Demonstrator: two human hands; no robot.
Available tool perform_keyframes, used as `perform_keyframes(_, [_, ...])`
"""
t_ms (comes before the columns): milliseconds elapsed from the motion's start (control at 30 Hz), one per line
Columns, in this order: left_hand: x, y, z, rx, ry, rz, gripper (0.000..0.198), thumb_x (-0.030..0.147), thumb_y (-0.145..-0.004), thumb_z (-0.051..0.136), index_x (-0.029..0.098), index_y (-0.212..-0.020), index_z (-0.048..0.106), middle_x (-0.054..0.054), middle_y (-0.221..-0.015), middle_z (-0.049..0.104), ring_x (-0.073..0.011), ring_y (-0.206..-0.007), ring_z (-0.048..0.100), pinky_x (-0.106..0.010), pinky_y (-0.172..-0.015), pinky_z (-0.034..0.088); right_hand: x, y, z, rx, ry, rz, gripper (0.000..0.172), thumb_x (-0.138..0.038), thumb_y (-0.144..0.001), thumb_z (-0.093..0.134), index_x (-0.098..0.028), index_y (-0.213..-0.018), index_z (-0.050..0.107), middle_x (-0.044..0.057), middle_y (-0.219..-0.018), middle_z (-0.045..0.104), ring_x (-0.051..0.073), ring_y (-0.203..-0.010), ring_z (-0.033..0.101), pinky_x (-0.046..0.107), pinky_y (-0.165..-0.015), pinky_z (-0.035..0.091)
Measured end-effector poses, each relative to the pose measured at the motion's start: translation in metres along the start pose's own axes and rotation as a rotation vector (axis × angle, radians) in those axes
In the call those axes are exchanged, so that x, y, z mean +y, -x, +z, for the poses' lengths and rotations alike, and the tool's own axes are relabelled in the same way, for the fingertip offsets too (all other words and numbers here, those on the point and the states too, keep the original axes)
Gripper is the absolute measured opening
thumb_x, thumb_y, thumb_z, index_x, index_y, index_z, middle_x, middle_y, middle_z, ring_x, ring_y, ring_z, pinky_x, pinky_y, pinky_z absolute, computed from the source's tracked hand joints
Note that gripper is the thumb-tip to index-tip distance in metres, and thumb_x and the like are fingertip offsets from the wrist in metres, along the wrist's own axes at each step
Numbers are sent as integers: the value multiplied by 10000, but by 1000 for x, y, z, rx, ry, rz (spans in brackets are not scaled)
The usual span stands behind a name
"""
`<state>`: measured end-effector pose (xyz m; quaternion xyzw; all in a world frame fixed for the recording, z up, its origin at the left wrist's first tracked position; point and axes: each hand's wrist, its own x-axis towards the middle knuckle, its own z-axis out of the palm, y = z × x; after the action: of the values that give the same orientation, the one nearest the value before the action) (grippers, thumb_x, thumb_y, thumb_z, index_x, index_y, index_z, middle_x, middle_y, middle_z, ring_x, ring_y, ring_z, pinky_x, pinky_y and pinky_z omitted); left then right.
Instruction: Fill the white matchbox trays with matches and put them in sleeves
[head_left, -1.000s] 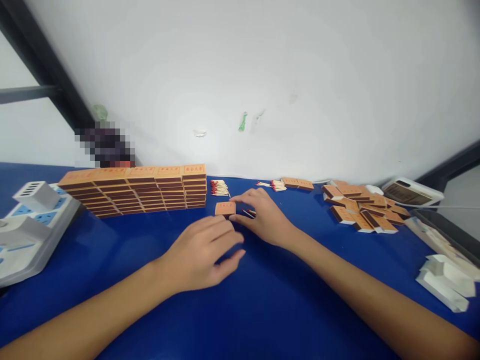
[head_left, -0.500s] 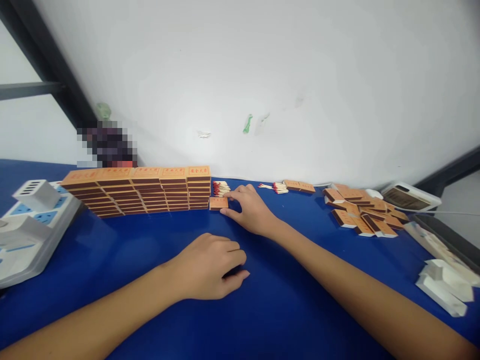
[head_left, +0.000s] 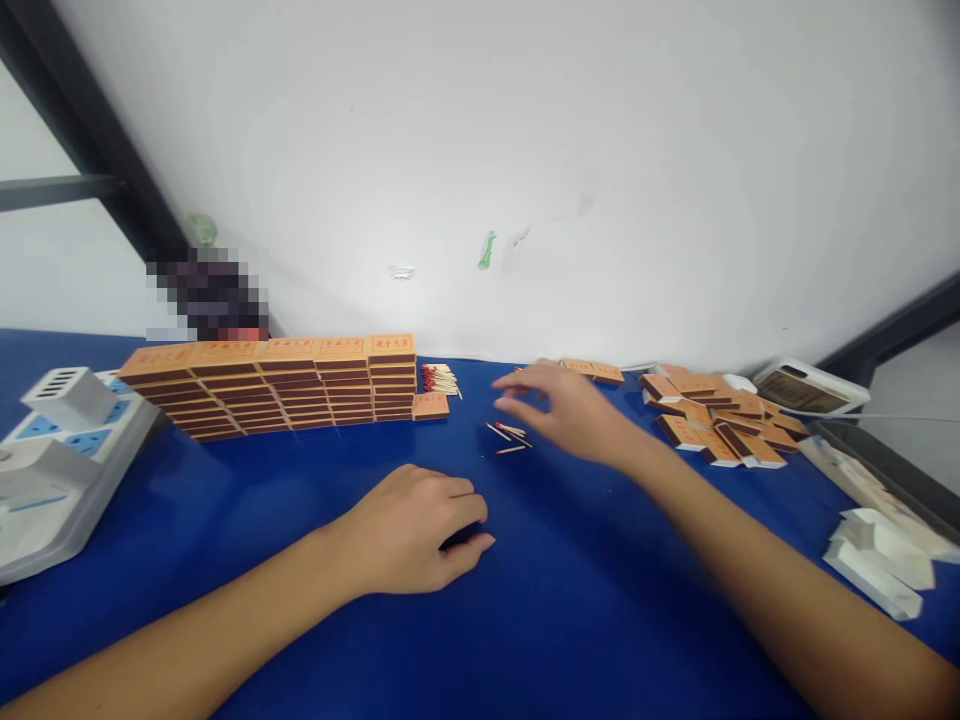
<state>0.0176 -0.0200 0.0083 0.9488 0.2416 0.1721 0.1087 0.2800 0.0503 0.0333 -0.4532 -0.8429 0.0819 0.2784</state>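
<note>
My right hand (head_left: 559,410) hovers over the blue table with thumb and fingers apart and nothing between them. Just below its fingertips lie several loose matches (head_left: 511,436) with red heads. My left hand (head_left: 420,530) rests nearer to me, fingers loosely curled, a gap between thumb and forefinger, nothing visible in it. A single matchbox (head_left: 430,407) lies flat at the right end of a long wall of stacked matchboxes (head_left: 279,388). Behind that single box is a heap of matches (head_left: 441,380). Part of another match group is hidden behind my right hand.
A white power strip (head_left: 82,470) with plugs stands at the left. Matchboxes (head_left: 600,370) lie by the white wall, and a loose pile of matchboxes (head_left: 720,418) is at the right. Beyond it are a white device (head_left: 810,388) and crumpled white paper pieces (head_left: 877,565).
My right hand has left the single matchbox and moved right, its fingers spread. Loose matches now show on the table where that hand was. My left hand has stayed in place.
</note>
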Motion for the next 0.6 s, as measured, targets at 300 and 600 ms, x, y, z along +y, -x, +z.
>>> perform_keyframes(300, [-15, -1, -11, 72, -136, -29, 253, 325, -1066, 563, 193, -940, 739, 9, -763, 675, -153, -669, 645, -305, -602, 389, 105, 80, -98, 153, 455, 675, 260, -380, -932, 635, -198, -998, 809, 131, -916, 800, 280, -878, 704, 378, -763, 471])
perform_keyframes(600, [-21, -3, -9, 66, -138, -51, 219, 313, -1060, 588, 196, -999, 764, 21, -741, 662, -142, -624, 612, -298, -584, 394, 102, 116, -151, 234, 588, 925, 253, -430, -881, 675, -211, -767, 727, 155, -851, 768, 253, -716, 603, 404, -687, 401])
